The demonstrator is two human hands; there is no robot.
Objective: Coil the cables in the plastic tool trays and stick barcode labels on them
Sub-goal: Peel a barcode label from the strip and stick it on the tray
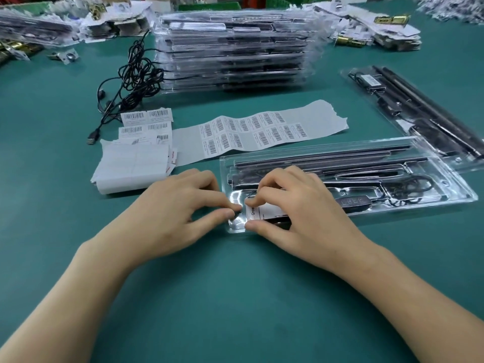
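Tray [445, 191] near the counter's [235, 297] front edge. Left hand [167, 213] fingers pinch the cable [237, 214]; right hand [296, 210] fingers pinch a white label [264, 210].

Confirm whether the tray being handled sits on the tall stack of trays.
No, the tray lies flat on the green table, nearer than the stack.

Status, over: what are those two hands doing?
Left hand and right hand pinching near end of clear plastic tool tray, at white printed card. Black cable coiled inside. Nothing blocking.
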